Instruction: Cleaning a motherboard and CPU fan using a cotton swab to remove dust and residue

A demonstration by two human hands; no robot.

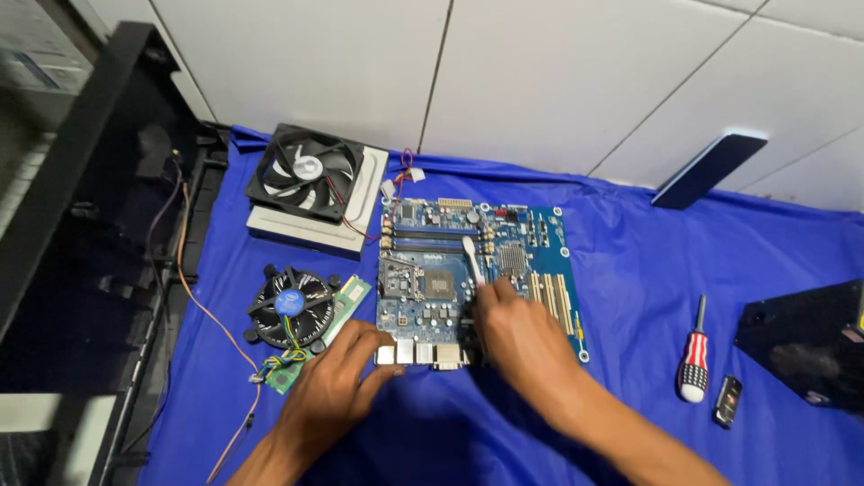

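R hand (522, 337) pinches white brush (472, 259) on motherboard (477, 270); L hand (337, 382) spread at edge, 2 fans: cooler (290, 309), case fan (306, 173) nearby.

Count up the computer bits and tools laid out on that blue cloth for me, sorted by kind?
Fans: 2, a square black case fan and a round cooler fan
Circuit boards: 2, the blue motherboard and a green memory stick
Drives: 1, the pale box under the case fan
Screwdrivers: 1
Brushes: 1, white
Total: 7
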